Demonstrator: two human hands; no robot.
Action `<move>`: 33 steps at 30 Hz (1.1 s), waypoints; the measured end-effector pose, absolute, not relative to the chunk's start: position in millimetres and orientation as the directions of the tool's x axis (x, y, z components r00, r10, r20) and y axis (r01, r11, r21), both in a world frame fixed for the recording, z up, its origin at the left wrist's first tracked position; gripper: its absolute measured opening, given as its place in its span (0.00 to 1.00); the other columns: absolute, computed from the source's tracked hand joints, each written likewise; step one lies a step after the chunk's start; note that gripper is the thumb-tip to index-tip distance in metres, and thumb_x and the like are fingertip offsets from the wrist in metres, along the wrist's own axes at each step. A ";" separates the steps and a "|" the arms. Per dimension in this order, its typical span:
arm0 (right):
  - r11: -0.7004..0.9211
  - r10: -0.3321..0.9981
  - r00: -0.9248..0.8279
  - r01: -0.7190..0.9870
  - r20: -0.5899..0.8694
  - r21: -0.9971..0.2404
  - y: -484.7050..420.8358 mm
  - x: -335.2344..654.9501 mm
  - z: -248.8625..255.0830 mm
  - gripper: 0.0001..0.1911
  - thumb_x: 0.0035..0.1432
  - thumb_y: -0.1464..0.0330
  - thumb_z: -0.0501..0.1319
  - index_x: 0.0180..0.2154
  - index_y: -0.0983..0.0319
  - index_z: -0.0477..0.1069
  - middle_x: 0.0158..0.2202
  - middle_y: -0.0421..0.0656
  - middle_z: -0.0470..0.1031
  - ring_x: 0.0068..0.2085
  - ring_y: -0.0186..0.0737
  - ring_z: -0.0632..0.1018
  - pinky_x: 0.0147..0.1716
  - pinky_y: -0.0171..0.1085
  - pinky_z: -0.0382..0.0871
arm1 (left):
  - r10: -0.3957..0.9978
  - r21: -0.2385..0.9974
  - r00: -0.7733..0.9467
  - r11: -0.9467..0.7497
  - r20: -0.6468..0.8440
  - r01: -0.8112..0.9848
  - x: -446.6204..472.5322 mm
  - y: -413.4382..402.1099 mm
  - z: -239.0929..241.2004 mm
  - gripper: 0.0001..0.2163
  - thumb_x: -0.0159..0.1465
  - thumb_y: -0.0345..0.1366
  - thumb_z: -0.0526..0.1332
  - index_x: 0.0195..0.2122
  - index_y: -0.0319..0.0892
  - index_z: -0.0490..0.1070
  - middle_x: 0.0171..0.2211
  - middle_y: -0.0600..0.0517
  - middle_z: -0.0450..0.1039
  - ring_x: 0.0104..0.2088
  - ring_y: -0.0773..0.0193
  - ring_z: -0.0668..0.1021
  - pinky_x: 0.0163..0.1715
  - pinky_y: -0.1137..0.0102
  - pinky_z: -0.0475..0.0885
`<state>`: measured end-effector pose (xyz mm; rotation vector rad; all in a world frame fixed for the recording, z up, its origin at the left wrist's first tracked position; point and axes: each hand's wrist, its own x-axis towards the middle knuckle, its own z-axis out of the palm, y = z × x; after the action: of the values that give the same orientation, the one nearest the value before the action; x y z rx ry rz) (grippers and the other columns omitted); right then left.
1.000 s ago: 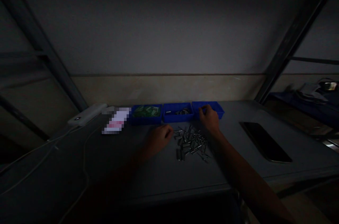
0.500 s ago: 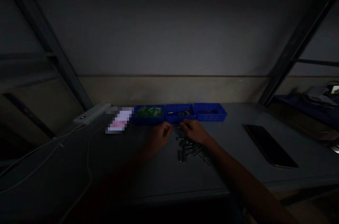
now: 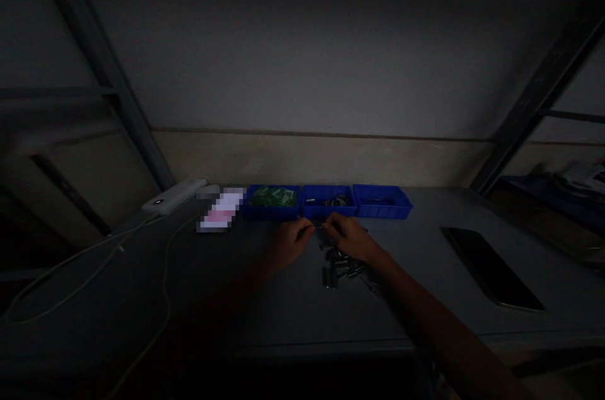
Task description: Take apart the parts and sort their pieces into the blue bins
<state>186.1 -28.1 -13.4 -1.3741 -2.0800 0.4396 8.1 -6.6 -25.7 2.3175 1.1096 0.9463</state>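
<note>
Two bare hands meet just below the centre of the frame over a grey tabletop [image 3: 293, 324], with a thin piece [image 3: 318, 227] between them. The left hand [image 3: 289, 244] lies left of the piece and the right hand [image 3: 350, 237] right of it. Neither is clearly nearer, since the piece bridges the narrow gap between the two sets of fingertips and appears to meet both. Its long axis runs close to level across the frame, one end directed to the frame's left and the other to its right; both ends are covered by the fingers, so which is the head and which the tail cannot be told. The fingers of each hand are drawn together in a pinch, thumb against forefinger, and appear to have hold of the piece from opposite sides; how much of it lies inside either grip is hidden. Below and slightly right of this pinch, partly under the right hand, lies a pile of small metal parts [image 3: 341, 266], their axes pointing several ways. Beyond the hands, three blue trays stand in a row: the left tray [image 3: 271, 214] holds green pieces, the middle tray [image 3: 311, 211] holds small metallic parts, and the right tray [image 3: 385, 211] holds a few thin dark items, too dim to identify.
</note>
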 end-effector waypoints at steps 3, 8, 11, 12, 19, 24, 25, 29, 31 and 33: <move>0.402 0.915 -0.289 0.719 0.281 -0.567 -26.8 185.8 -13.9 0.16 0.61 0.62 0.47 0.30 0.63 0.66 0.25 0.40 0.69 0.27 0.32 0.69 0.27 0.31 0.56 | 0.807 0.624 0.432 -0.587 0.402 0.516 7.7 -6.5 -26.1 0.09 0.60 0.37 0.52 0.30 0.39 0.68 0.22 0.55 0.69 0.23 0.70 0.70 0.24 0.75 0.61; 0.436 0.899 -0.321 0.718 0.297 -0.542 -23.3 186.6 -16.5 0.19 0.62 0.62 0.45 0.25 0.63 0.65 0.22 0.40 0.67 0.25 0.32 0.67 0.26 0.31 0.54 | 0.813 0.635 0.417 -0.580 0.408 0.510 7.4 -6.3 -27.1 0.07 0.59 0.36 0.53 0.32 0.40 0.68 0.18 0.58 0.64 0.20 0.71 0.67 0.22 0.76 0.58; 0.441 0.896 -0.315 0.713 0.312 -0.545 -22.9 186.6 -17.6 0.16 0.61 0.63 0.47 0.26 0.63 0.64 0.21 0.38 0.66 0.24 0.32 0.66 0.25 0.31 0.53 | 0.809 0.633 0.428 -0.584 0.403 0.508 7.4 -7.2 -26.2 0.07 0.60 0.37 0.53 0.32 0.39 0.67 0.20 0.57 0.65 0.21 0.71 0.68 0.23 0.76 0.59; 0.443 0.894 -0.309 0.708 0.323 -0.550 -23.2 186.5 -17.6 0.15 0.61 0.63 0.48 0.27 0.63 0.65 0.22 0.38 0.66 0.24 0.32 0.66 0.25 0.31 0.54 | 0.807 0.630 0.434 -0.586 0.401 0.509 7.4 -7.5 -25.7 0.08 0.60 0.37 0.53 0.32 0.39 0.67 0.20 0.57 0.66 0.22 0.70 0.68 0.24 0.75 0.60; 0.480 0.875 -0.301 0.648 0.380 -0.591 -25.5 187.0 -16.7 0.08 0.60 0.66 0.50 0.33 0.62 0.64 0.25 0.38 0.67 0.26 0.31 0.68 0.26 0.30 0.55 | 0.809 0.629 0.437 -0.584 0.393 0.513 7.2 -8.2 -23.1 0.13 0.63 0.39 0.47 0.30 0.40 0.68 0.22 0.55 0.67 0.25 0.69 0.70 0.26 0.75 0.61; 0.464 0.883 -0.303 0.669 0.358 -0.580 -26.0 187.4 -16.0 0.10 0.60 0.63 0.50 0.33 0.62 0.64 0.25 0.38 0.67 0.26 0.31 0.68 0.25 0.30 0.54 | 0.808 0.633 0.415 -0.587 0.419 0.504 7.0 -7.0 -26.9 0.08 0.60 0.37 0.51 0.32 0.39 0.66 0.22 0.56 0.66 0.22 0.70 0.68 0.24 0.75 0.60; 0.453 0.889 -0.303 0.684 0.343 -0.572 -26.0 187.4 -15.7 0.11 0.61 0.62 0.50 0.32 0.62 0.64 0.24 0.38 0.67 0.26 0.31 0.68 0.25 0.30 0.54 | 0.809 0.638 0.409 -0.586 0.422 0.501 6.9 -6.8 -27.9 0.08 0.60 0.37 0.52 0.33 0.39 0.66 0.21 0.57 0.65 0.22 0.70 0.68 0.23 0.75 0.60; 0.451 0.891 -0.331 0.720 0.311 -0.527 -26.0 187.1 -14.9 0.18 0.63 0.61 0.46 0.27 0.63 0.65 0.22 0.39 0.66 0.25 0.31 0.68 0.26 0.31 0.54 | 0.808 0.638 0.399 -0.588 0.434 0.498 7.2 -7.0 -28.8 0.06 0.59 0.36 0.53 0.32 0.40 0.65 0.19 0.58 0.62 0.20 0.71 0.66 0.22 0.76 0.59; 0.461 0.886 -0.340 0.721 0.316 -0.518 -25.9 186.4 -15.1 0.19 0.63 0.61 0.45 0.26 0.63 0.65 0.22 0.39 0.66 0.25 0.31 0.67 0.26 0.31 0.54 | 0.804 0.637 0.408 -0.593 0.433 0.493 7.8 -7.6 -27.5 0.06 0.59 0.36 0.54 0.32 0.40 0.65 0.19 0.58 0.61 0.20 0.71 0.66 0.22 0.76 0.58; 0.465 0.884 -0.343 0.724 0.319 -0.510 -25.7 185.6 -15.5 0.20 0.63 0.60 0.45 0.25 0.63 0.65 0.22 0.39 0.67 0.25 0.32 0.67 0.25 0.31 0.53 | 0.801 0.637 0.412 -0.596 0.434 0.489 8.5 -8.4 -26.0 0.05 0.59 0.36 0.54 0.32 0.40 0.65 0.19 0.58 0.61 0.20 0.71 0.66 0.22 0.76 0.59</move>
<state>185.6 -25.7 -15.5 -1.3319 -2.1604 0.3761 8.5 -8.4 -26.0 2.2595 1.1017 1.0272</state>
